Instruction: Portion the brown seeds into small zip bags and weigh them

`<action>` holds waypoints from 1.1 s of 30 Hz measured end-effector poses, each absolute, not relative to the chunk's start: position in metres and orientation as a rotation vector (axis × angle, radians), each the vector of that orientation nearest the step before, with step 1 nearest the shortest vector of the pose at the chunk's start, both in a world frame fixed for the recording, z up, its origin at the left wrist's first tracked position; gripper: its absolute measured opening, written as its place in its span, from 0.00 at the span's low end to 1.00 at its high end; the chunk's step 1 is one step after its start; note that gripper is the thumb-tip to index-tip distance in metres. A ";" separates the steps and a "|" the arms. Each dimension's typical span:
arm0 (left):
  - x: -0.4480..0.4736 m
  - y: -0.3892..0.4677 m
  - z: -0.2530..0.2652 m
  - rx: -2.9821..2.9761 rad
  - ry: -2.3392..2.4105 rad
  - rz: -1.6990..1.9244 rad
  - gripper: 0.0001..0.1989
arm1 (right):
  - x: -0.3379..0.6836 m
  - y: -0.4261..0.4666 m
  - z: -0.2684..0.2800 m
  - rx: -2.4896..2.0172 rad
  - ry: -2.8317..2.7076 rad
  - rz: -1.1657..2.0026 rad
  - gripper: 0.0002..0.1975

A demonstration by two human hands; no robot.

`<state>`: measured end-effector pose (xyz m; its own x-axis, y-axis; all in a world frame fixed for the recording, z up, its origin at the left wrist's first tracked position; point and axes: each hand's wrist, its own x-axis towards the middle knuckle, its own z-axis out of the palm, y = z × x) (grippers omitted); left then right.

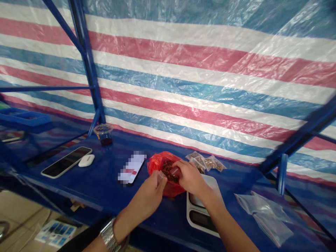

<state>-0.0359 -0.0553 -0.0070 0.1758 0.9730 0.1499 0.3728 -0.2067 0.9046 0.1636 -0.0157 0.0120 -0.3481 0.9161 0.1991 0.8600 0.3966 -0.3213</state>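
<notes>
A red plastic bag (154, 161) lies open on the blue table, with dark reddish-brown dried bits (167, 168) inside. My right hand (191, 176) reaches into its mouth, fingers closed round a small see-through cup (175, 171) tinted red by the bag. At the near left edge of the bag, my left hand (151, 190) pinches a small piece of clear plastic (160, 176), which looks like a little bag. Partly under my right forearm is a white digital scale (193, 215). Behind my right hand lie several small filled clear packets (210, 162).
Flat clear zip bags (265, 210) lie at the right. Left of the red bag are a lit phone (132, 168), a white earbud case (86, 160), a dark phone (67, 162) and a lidded cup (105, 134). Blue metal posts (90, 70) flank the striped sheet.
</notes>
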 end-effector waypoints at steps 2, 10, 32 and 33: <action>-0.029 -0.056 -0.019 1.639 1.310 1.072 0.08 | 0.164 -0.016 0.012 -1.552 -2.353 0.210 0.28; -0.006 -0.031 -0.027 1.386 1.363 1.337 0.07 | 0.170 -0.021 0.018 -1.648 -2.433 0.162 0.21; -0.009 0.003 -0.036 1.292 1.246 1.409 0.19 | 0.150 0.012 0.009 -1.550 -2.427 0.164 0.18; -0.011 0.002 -0.035 1.285 1.238 1.389 0.18 | 0.150 0.012 0.009 -1.558 -2.409 0.209 0.18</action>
